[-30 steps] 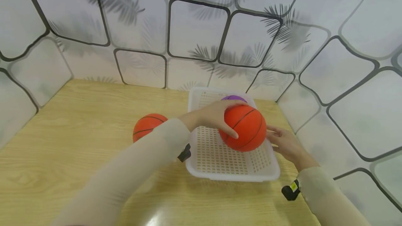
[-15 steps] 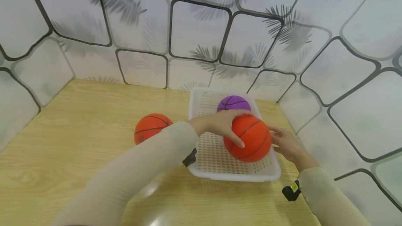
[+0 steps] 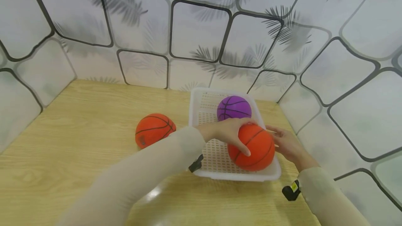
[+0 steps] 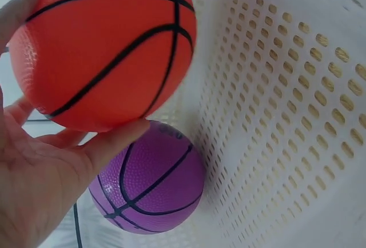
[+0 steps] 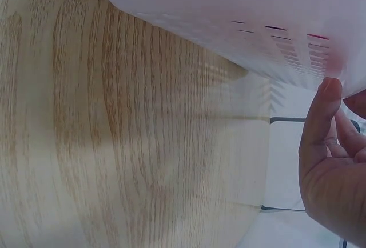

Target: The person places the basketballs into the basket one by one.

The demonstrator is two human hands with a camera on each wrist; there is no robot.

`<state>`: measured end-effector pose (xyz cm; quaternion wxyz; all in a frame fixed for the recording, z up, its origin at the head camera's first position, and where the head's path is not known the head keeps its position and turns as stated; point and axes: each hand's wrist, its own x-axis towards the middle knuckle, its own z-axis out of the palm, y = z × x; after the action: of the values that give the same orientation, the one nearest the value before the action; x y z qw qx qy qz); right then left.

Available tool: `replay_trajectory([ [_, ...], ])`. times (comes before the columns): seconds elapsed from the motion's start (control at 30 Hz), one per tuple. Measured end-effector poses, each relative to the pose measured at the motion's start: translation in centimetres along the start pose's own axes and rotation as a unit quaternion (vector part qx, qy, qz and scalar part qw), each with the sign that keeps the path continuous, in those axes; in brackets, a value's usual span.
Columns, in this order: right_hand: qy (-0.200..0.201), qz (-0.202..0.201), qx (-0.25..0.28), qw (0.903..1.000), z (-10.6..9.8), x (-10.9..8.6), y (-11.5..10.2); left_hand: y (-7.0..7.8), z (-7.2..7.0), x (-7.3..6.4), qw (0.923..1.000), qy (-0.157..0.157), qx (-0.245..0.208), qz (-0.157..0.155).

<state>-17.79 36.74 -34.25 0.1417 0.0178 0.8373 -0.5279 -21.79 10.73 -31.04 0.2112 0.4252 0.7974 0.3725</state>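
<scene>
A red toy basketball (image 3: pixel 255 151) with black lines is in my left hand (image 3: pixel 228 130), thumb and fingers spread round its side. It is over the front right part of a white perforated plastic basket (image 3: pixel 216 175). In the left wrist view, a purple toy basketball (image 4: pixel 151 182) lies behind the red one inside the basket. My right hand (image 3: pixel 287 144) holds the basket at its right rim; in the right wrist view, fingertips (image 5: pixel 330 90) touch the basket's outer wall.
A second red basketball (image 3: pixel 154 128) sits on the wood-grain table (image 3: pixel 94 114), left of the basket and partly behind my left sleeve. Patterned panels (image 3: pixel 201 30) enclose the table at the back and both sides, the right one close to my right hand.
My left hand has brought the red basketball toward me and slightly right, lower over the basket's front, uncovering more of the purple ball. My right hand has stayed at the rim.
</scene>
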Motion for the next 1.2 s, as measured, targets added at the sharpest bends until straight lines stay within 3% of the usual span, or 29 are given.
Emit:
replay_trajectory([
  [0.17,-0.001,-0.003,0.008,1.0,0.1,0.0,0.0,-0.2,0.1,0.2,0.9974,-0.008,0.064,-0.033],
  [0.27,0.002,-0.001,0.008,1.0,0.1,-0.1,-0.1,-0.5,0.1,0.3,0.9958,-0.015,0.077,-0.046],
  [0.77,0.002,0.002,0.015,0.9999,0.0,0.0,-0.2,-1.0,0.1,0.7,0.9939,-0.057,0.061,-0.071],
  [1.2,-0.003,0.0,0.027,0.9996,0.0,0.0,-0.3,-1.0,0.0,0.4,0.9924,-0.067,-0.019,-0.101],
])
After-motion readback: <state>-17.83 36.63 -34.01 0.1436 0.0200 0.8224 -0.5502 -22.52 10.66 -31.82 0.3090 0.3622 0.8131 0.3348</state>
